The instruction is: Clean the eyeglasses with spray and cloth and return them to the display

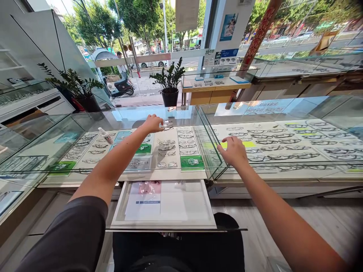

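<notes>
My left hand (154, 123) reaches over the display case, its fingers closed at the side of a pair of eyeglasses (168, 124) near the back of the case. The fingertips are partly turned away from view. Below lie rows of eyeglasses (166, 147) and a green card (192, 162) with a white print. To the right, my right hand (234, 152) is beside the upright glass edge (217, 156) between two cases. Its thumb and fingers are apart, with nothing visible in them; whether it touches the glass cannot be made out.
An open white drawer (187, 219) juts out in front of me, holding printed sheets and a small clear bag. A white spray bottle (105, 136) is at the left. More eyeglasses (272, 141) fill the right case. A potted plant (170, 96) stands behind the cases.
</notes>
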`<state>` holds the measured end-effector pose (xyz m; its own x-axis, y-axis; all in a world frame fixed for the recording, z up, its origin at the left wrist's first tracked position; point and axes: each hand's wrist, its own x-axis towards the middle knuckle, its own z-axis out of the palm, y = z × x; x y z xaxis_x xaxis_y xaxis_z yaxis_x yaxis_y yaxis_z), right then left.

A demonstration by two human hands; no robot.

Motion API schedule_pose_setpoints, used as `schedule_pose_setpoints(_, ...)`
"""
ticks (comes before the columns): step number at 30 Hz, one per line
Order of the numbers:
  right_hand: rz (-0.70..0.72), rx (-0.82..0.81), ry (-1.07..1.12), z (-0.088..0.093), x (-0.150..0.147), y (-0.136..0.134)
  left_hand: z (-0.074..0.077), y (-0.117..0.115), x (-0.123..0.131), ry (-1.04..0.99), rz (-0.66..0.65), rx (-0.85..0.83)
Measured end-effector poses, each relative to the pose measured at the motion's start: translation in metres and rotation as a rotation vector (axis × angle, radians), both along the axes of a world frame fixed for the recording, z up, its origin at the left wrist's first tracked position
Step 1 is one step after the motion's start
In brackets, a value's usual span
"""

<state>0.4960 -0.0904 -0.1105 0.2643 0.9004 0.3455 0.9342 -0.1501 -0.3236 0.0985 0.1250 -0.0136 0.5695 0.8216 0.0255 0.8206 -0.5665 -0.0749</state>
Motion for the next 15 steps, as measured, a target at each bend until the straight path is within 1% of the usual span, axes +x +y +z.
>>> schedule_pose_setpoints(5,0.007,-0.001,-0.003,0.000,0.001,0.000,-0.005,0.006,0.008,0.001,-0.008,-0.025)
schedule_pose_setpoints(9,0.006,-0.023,0.007,0.002,-0.001,-0.001,-0.006,0.003,0.015,0.018,0.002,-0.009)
schedule_pose_setpoints(12,0.004,-0.034,0.002,0.003,-0.002,-0.001,-0.002,-0.006,0.019,0.035,-0.002,0.003)
schedule_pose_setpoints(15,0.005,-0.019,-0.003,0.003,-0.002,-0.001,0.008,-0.025,0.020,0.049,-0.038,-0.005)
